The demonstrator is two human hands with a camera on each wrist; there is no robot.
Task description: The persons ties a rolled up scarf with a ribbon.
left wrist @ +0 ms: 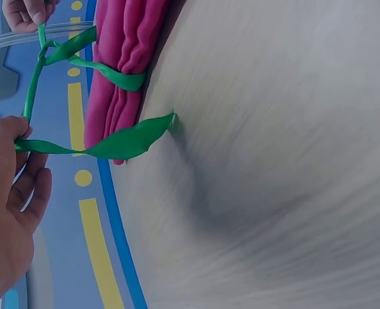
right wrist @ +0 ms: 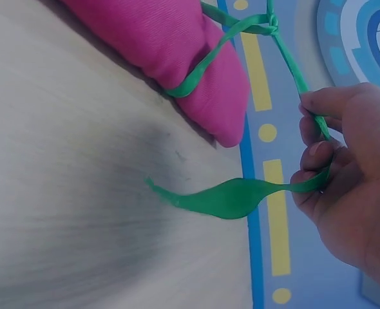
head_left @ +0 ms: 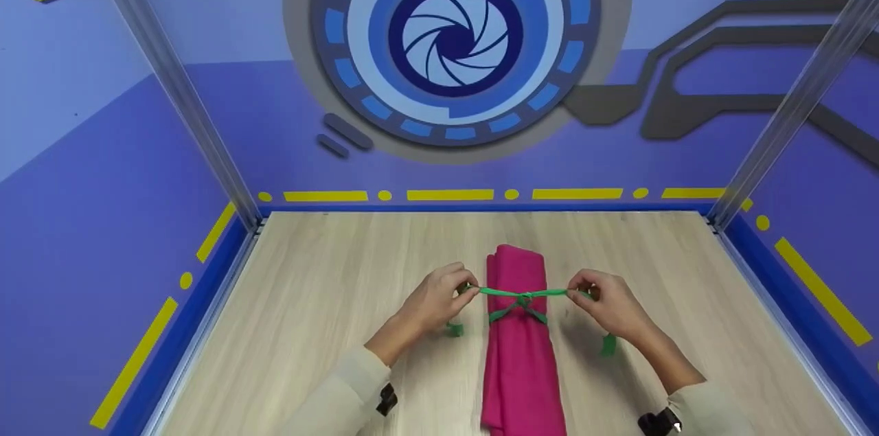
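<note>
A folded magenta cloth (head_left: pixel 523 367) lies lengthwise on the wooden table, bunched where a green ribbon (head_left: pixel 524 300) passes round it. The ribbon's two ends cross in a knot above the cloth and stretch out to both sides. My left hand (head_left: pixel 439 295) pinches one end between thumb and fingers, left of the cloth. On the other side my right hand (head_left: pixel 608 302) pinches the opposite end. Loose ribbon tails hang below each hand; the left wrist view shows one tail (left wrist: pixel 129 141), the right wrist view the other tail (right wrist: pixel 225 198).
The light wooden tabletop (head_left: pixel 309 299) is bounded by blue-purple panels with yellow dashes. Metal posts (head_left: pixel 172 79) rise at the two back corners. A round blue emblem (head_left: pixel 453 38) marks the back wall.
</note>
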